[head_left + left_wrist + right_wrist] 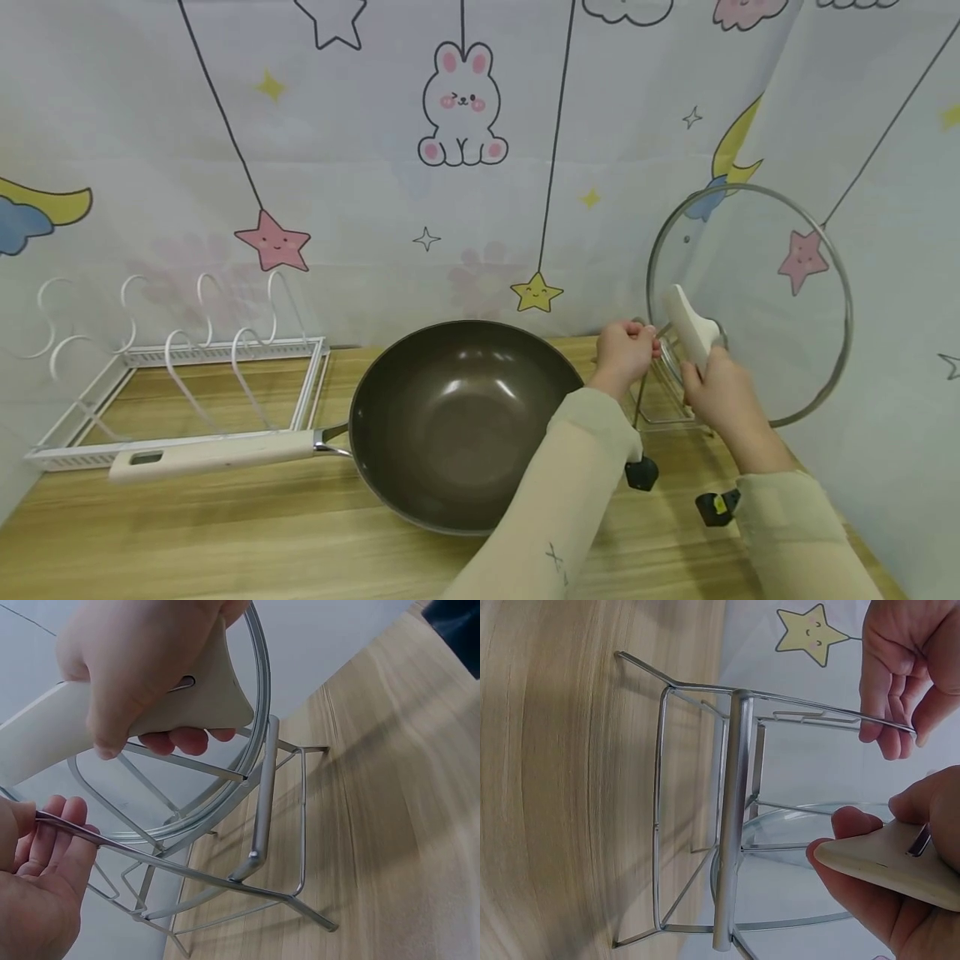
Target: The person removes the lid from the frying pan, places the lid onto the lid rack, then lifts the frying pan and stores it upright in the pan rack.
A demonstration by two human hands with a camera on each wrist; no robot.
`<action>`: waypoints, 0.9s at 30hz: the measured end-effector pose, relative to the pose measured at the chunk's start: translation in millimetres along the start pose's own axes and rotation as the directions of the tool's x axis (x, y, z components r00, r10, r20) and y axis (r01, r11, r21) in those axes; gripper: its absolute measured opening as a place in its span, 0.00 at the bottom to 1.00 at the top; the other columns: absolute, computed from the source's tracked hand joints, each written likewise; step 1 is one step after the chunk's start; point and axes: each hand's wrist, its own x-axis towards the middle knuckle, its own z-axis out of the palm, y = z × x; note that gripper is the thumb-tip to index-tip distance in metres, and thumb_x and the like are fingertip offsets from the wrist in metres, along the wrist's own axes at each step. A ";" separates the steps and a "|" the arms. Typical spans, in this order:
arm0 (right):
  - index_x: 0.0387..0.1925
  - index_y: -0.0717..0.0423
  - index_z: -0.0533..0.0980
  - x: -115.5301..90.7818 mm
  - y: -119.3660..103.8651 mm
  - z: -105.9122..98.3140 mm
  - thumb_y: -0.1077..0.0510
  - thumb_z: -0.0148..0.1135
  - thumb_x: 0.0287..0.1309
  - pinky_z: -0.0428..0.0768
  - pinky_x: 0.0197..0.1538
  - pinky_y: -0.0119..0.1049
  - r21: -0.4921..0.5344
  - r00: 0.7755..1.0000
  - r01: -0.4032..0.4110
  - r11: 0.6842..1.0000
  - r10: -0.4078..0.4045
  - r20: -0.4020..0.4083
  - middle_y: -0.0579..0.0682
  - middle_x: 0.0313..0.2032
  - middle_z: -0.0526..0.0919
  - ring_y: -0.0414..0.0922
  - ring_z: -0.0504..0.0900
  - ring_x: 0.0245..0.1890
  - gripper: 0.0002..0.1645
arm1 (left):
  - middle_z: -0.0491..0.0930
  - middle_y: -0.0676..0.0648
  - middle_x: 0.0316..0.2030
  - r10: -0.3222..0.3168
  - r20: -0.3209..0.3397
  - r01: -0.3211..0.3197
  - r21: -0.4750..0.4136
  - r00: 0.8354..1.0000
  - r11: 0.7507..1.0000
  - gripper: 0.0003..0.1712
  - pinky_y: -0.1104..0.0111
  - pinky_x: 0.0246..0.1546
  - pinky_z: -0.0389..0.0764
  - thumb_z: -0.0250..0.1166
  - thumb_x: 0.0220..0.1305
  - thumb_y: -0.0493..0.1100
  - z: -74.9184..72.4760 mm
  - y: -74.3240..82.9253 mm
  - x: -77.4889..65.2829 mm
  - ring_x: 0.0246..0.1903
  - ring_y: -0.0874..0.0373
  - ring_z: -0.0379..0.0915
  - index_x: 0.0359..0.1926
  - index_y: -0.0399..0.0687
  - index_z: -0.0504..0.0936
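Observation:
In the head view a round glass lid (pixel 787 333) with a metal rim stands nearly upright on the right. My right hand (pixel 726 396) grips its cream handle (pixel 692 327), fingers wrapped round it. The lid's lower rim sits among the bars of a silver wire lid rack (pixel 264 799). To the left, my left hand (pixel 624 354) pinches the upper end of one rack wire (pixel 832 709) between thumb and fingers. In both wrist views the rack's feet are down on the wooden table (pixel 390 825).
A dark wok (pixel 468 425) lies at the table's middle, its long cream handle (pixel 217 454) pointing left. Behind that handle stands a white rack (pixel 318 375) with curved wire dividers. A printed curtain (pixel 375 167) closes off the back and right. My left forearm crosses the wok's right side.

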 end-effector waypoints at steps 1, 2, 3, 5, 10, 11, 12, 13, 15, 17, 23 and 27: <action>0.41 0.74 0.64 -0.1 0.5 0.3 0.54 0.41 0.69 0.70 0.15 0.35 0.002 1.000 -0.001 1.000 0.001 0.001 0.58 0.20 0.79 0.44 0.73 0.13 0.21 | 0.80 0.48 0.24 -0.001 -0.002 0.001 -0.003 1.000 1.000 0.09 0.72 0.31 0.80 0.61 0.64 0.39 0.5 -0.4 0.0 0.25 0.58 0.80 0.41 0.37 0.78; 0.41 0.74 0.64 -0.1 1.1 0.7 0.54 0.41 0.69 0.71 0.15 0.35 0.004 1.000 -0.001 1.000 0.001 0.001 0.58 0.19 0.79 0.44 0.73 0.13 0.21 | 0.80 0.48 0.24 -0.003 -0.002 0.003 -0.005 1.000 1.000 0.09 0.72 0.31 0.80 0.61 0.64 0.39 0.9 -1.0 0.1 0.26 0.57 0.81 0.42 0.37 0.78; 0.41 0.74 0.64 -0.1 1.7 1.0 0.54 0.41 0.69 0.71 0.15 0.35 0.007 1.000 -0.001 1.000 0.001 0.002 0.58 0.19 0.79 0.44 0.74 0.13 0.21 | 0.80 0.49 0.24 -0.004 -0.002 0.004 -0.011 1.000 1.000 0.09 0.72 0.31 0.80 0.61 0.64 0.39 1.2 -1.5 0.2 0.27 0.56 0.82 0.42 0.37 0.78; 0.40 0.74 0.64 0.4 2.9 1.6 0.55 0.42 0.69 0.71 0.15 0.35 0.009 1.000 -0.001 1.000 0.001 0.001 0.58 0.19 0.79 0.44 0.74 0.13 0.20 | 0.79 0.49 0.24 -0.002 -0.002 0.002 -0.011 1.000 1.000 0.10 0.72 0.31 0.80 0.61 0.64 0.39 1.7 -2.5 0.5 0.29 0.54 0.83 0.43 0.36 0.78; 0.38 0.73 0.64 3.4 5.2 1.9 0.56 0.42 0.67 0.70 0.16 0.36 0.003 0.999 0.019 1.000 -0.019 -0.030 0.58 0.18 0.79 0.44 0.73 0.13 0.18 | 0.83 0.45 0.27 0.036 -0.012 -0.036 -0.024 0.999 0.999 0.11 0.73 0.29 0.80 0.60 0.64 0.38 4.0 -3.5 1.2 0.33 0.47 0.84 0.44 0.35 0.79; 0.38 0.73 0.64 3.9 5.5 1.9 0.57 0.43 0.67 0.70 0.16 0.36 0.003 0.999 0.023 1.000 -0.023 -0.038 0.58 0.18 0.78 0.44 0.73 0.13 0.18 | 0.83 0.43 0.28 0.044 -0.015 -0.044 -0.025 0.999 0.999 0.11 0.73 0.29 0.80 0.60 0.64 0.38 4.7 -3.8 1.3 0.33 0.46 0.84 0.45 0.34 0.79; 0.38 0.73 0.64 4.4 5.9 1.8 0.57 0.43 0.67 0.70 0.16 0.36 0.003 0.999 0.024 1.000 -0.024 -0.043 0.58 0.18 0.78 0.44 0.73 0.13 0.18 | 0.84 0.43 0.29 0.051 -0.017 -0.052 -0.029 0.999 0.998 0.12 0.73 0.29 0.81 0.60 0.64 0.38 5.4 -3.9 1.3 0.34 0.46 0.84 0.45 0.34 0.79; 0.38 0.73 0.64 4.6 6.1 1.7 0.57 0.43 0.67 0.70 0.16 0.36 0.005 0.999 0.023 1.000 -0.023 -0.046 0.58 0.18 0.78 0.44 0.73 0.13 0.18 | 0.84 0.42 0.29 0.054 -0.017 -0.055 -0.027 0.998 0.998 0.12 0.73 0.29 0.80 0.60 0.64 0.38 5.9 -4.0 1.3 0.34 0.46 0.84 0.45 0.34 0.79; 0.38 0.74 0.64 4.7 6.7 1.4 0.57 0.43 0.67 0.70 0.16 0.36 0.005 0.999 0.019 1.000 -0.019 -0.046 0.58 0.18 0.78 0.44 0.73 0.13 0.18 | 0.84 0.42 0.29 0.053 -0.017 -0.054 -0.022 0.998 0.998 0.12 0.73 0.28 0.80 0.60 0.65 0.38 6.6 -4.2 1.0 0.33 0.47 0.84 0.45 0.34 0.79; 0.39 0.74 0.64 4.7 7.1 0.9 0.57 0.43 0.67 0.70 0.16 0.36 0.006 0.999 0.011 1.000 -0.011 -0.039 0.58 0.18 0.78 0.45 0.73 0.13 0.18 | 0.84 0.44 0.28 0.048 -0.018 -0.048 -0.015 0.999 0.999 0.12 0.73 0.28 0.80 0.60 0.65 0.39 7.2 -4.5 0.7 0.33 0.49 0.84 0.45 0.35 0.79; 0.40 0.73 0.64 5.0 8.2 0.1 0.56 0.43 0.68 0.70 0.17 0.36 0.005 1.000 -0.004 1.000 0.004 -0.023 0.57 0.18 0.78 0.45 0.73 0.14 0.19 | 0.82 0.46 0.26 0.052 -0.023 -0.052 -0.022 0.998 0.998 0.12 0.73 0.28 0.79 0.60 0.64 0.39 8.5 -5.9 0.3 0.29 0.55 0.82 0.45 0.35 0.79; 0.40 0.73 0.64 5.1 9.6 -0.5 0.56 0.43 0.68 0.70 0.16 0.36 0.004 1.000 -0.006 1.000 0.006 -0.023 0.57 0.18 0.78 0.45 0.73 0.14 0.19 | 0.83 0.44 0.27 0.077 -0.017 -0.078 -0.026 0.997 0.997 0.12 0.72 0.28 0.80 0.60 0.64 0.38 9.2 -6.4 0.0 0.27 0.56 0.82 0.45 0.33 0.79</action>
